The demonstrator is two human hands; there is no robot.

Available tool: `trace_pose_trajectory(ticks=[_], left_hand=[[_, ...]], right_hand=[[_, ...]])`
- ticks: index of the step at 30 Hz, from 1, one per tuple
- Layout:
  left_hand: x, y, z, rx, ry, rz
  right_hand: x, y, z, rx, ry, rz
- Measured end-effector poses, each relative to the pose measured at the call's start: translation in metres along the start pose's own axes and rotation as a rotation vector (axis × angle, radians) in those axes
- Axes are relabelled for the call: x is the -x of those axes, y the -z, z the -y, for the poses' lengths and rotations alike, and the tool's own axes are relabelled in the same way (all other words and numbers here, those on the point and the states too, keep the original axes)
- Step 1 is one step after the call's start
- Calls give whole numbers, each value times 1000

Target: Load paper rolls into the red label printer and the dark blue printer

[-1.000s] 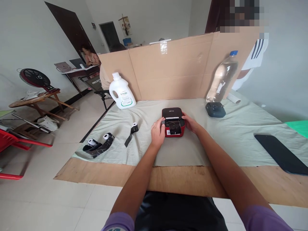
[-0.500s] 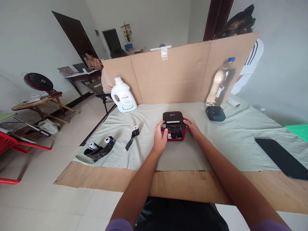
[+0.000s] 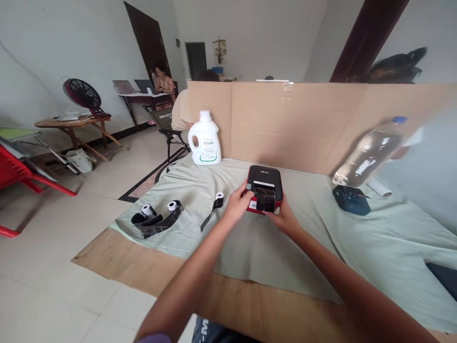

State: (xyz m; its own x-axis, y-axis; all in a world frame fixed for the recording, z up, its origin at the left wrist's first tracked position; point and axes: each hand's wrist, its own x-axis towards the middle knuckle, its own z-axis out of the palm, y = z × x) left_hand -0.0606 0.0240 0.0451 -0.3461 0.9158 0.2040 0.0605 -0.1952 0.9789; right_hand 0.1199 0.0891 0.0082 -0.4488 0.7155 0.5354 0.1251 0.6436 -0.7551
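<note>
A red and black label printer [image 3: 264, 175] is held between my two hands above the middle of the cloth. A strip of black label paper [image 3: 266, 199] curls out of its front slot. My left hand [image 3: 240, 201] grips its left side, the thumb by the front. On the right, my right hand [image 3: 283, 215] is closed round the lower right corner, its fingers partly hidden. Left of the printer, a small roll of black labels [image 3: 219, 196] trails a strip on the cloth. Two more rolls [image 3: 173, 206] with a looped black strip lie further left.
Behind stands a cardboard screen [image 3: 278, 124], with a white jug [image 3: 205, 140] before it. At right are a tilted water bottle [image 3: 369, 152], a small dark device [image 3: 352, 199], a white tube [image 3: 379, 186] and a dark phone-like slab [image 3: 442, 278]. The table's wooden edge [image 3: 143, 264] lies nearest me.
The printer has tilted, and my right hand has slid from its upper right side down to its lower right corner. My view has turned left.
</note>
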Motion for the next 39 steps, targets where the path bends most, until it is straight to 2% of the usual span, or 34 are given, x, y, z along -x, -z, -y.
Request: trace_pose_trajectory(ticks=[3, 6, 8, 11, 13, 16, 19, 22, 24, 26, 28, 30, 32, 35, 37, 39], left_hand=[[-32, 56, -11, 73, 61, -71], [-66, 112, -11, 61, 83, -191], [-86, 144, -4, 30, 112, -253], [-107, 179, 13, -22, 175, -341], [-116, 194, 24, -49, 206, -388], [-123, 202, 38, -63, 235, -396], [-128, 200, 46, -93, 254, -389], [-131, 200, 43, -163, 263, -392], [-126, 200, 33, -222, 259, -409], [-112, 193, 20, -338, 171, -461], [-88, 172, 9, -512, -59, -511], [-57, 134, 6, -613, -331, -439], [-21, 84, 11, -691, -473, -219], [29, 8, 25, -875, -480, 384], [57, -32, 33, -992, -470, 684], [77, -57, 38, -1055, -484, 901]], right_hand=[[-55, -45, 9, -67, 81, 44], [-110, -101, 10, -159, 109, 90], [-138, -139, 3, -183, 68, 115], [-161, -187, -10, -151, -45, 122], [-166, -209, -17, -125, -75, 126], [-170, -225, -26, -73, -96, 130], [-175, -227, -32, -52, -145, 136], [-174, -217, -37, -141, -211, 197], [-162, -199, -39, -220, -252, 243], [-139, -165, -44, -224, -245, 252], [-109, -112, -54, -109, -162, 220], [-75, -44, -70, 97, -101, 157], [-44, 34, -86, 348, -85, 52], [-6, 147, -102, 692, -146, -199], [11, 203, -106, 845, -324, -366], [20, 238, -108, 865, -564, -462]])
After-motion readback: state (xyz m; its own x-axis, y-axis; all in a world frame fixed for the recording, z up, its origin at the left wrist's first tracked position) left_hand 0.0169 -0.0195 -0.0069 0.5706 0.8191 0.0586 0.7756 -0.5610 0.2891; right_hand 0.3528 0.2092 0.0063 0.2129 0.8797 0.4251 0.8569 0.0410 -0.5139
